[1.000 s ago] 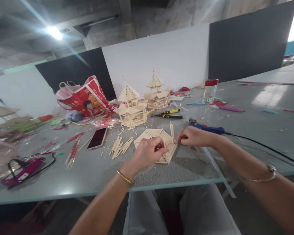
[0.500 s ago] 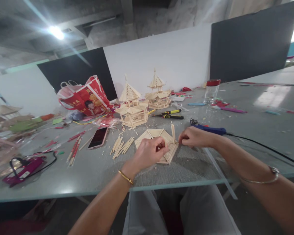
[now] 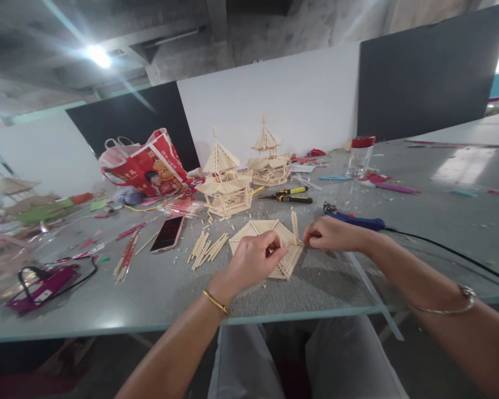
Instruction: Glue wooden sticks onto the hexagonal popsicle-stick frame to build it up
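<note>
A flat many-sided panel of pale wooden sticks [image 3: 291, 259] lies on the table in front of me. Over its middle is my left hand [image 3: 258, 255], thumb and forefinger pinched, with the pale end of a wooden stick [image 3: 280, 243] showing at the fingertips. My right hand [image 3: 322, 234] is closed at the panel's right corner; its fingertips touch or nearly touch the edge, and whatever they hold is hidden. Between the hands, a pair of thin sticks [image 3: 294, 226] stands upright on the panel. Loose cut sticks [image 3: 207, 250] lie to the left.
Behind stand two stick pavilions [image 3: 225, 185] [image 3: 268, 160]. Pliers [image 3: 293, 194] and a blue glue gun [image 3: 360, 221] with a cord lie beyond my right hand. A phone [image 3: 167, 234], a red bag [image 3: 145, 166], a purple power strip [image 3: 44, 291] and a red-lidded jar [image 3: 361, 158] surround the work.
Both hands keep nearly the same pose and place over the panel. The whole view has shifted very slightly; nothing on the table has visibly moved.
</note>
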Demonstrator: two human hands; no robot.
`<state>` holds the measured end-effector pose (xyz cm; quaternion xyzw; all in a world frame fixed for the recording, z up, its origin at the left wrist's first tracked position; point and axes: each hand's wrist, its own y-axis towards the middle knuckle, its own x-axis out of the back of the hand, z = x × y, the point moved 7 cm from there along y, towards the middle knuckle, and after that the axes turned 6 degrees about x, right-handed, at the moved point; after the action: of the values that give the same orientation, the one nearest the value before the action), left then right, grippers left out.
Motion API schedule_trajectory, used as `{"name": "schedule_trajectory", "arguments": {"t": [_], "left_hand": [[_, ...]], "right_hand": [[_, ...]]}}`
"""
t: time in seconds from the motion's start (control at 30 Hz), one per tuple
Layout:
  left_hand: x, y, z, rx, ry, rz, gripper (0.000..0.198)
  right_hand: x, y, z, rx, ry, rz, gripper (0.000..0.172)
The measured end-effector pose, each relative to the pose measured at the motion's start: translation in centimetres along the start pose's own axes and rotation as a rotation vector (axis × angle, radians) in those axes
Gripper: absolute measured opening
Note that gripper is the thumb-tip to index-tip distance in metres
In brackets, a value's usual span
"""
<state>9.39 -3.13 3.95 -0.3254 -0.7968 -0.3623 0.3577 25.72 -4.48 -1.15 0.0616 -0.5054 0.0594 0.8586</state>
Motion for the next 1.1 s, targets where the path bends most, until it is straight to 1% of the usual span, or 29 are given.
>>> {"name": "schedule_trajectory", "arguments": {"t": [0.13,0.2,0.27,0.37,0.43,0.57,0.67,0.77,0.9,1.1], "left_hand": [[1.1,-0.1,0.0,0.009,-0.008,-0.119,0.010],[1.2,-0.1,0.0,0.013,-0.012,-0.125,0.010],[1.0,0.0,0.1,0.013,-0.011,-0.110,0.010],[1.0,0.0,0.4,0.017,0.011,-0.133,0.010],[1.2,0.0,0.7,0.028,0.034,-0.179,0.010],[1.6,-0.1,1.2,0.017,0.078,-0.260,0.011],[1.6,-0.2,1.3,-0.009,0.128,-0.294,0.011],[1.6,-0.3,1.3,-0.015,0.177,-0.308,0.012],[1.6,-0.3,1.3,-0.017,0.213,-0.313,0.014],[1.8,-0.4,1.4,-0.008,0.186,-0.328,0.013]], "right_hand": [[0.7,-0.2,0.1,0.012,-0.047,-0.030,0.022],[1.0,-0.4,0.0,0.015,-0.048,-0.039,0.019],[1.0,-0.6,0.3,0.024,0.015,-0.016,0.017],[0.4,-1.0,1.7,0.044,0.154,0.052,0.020],[-0.1,-1.1,3.3,0.075,0.160,0.071,0.022],[-0.9,-1.3,7.5,0.227,-0.041,0.048,0.020],[-1.4,-1.4,9.5,0.285,-0.195,0.034,0.021],[-1.7,-1.3,10.4,0.306,-0.282,0.063,0.021],[-1.8,-1.0,10.8,0.297,-0.316,0.140,0.021],[-1.9,-0.4,11.0,0.298,-0.368,0.179,0.023]]}}
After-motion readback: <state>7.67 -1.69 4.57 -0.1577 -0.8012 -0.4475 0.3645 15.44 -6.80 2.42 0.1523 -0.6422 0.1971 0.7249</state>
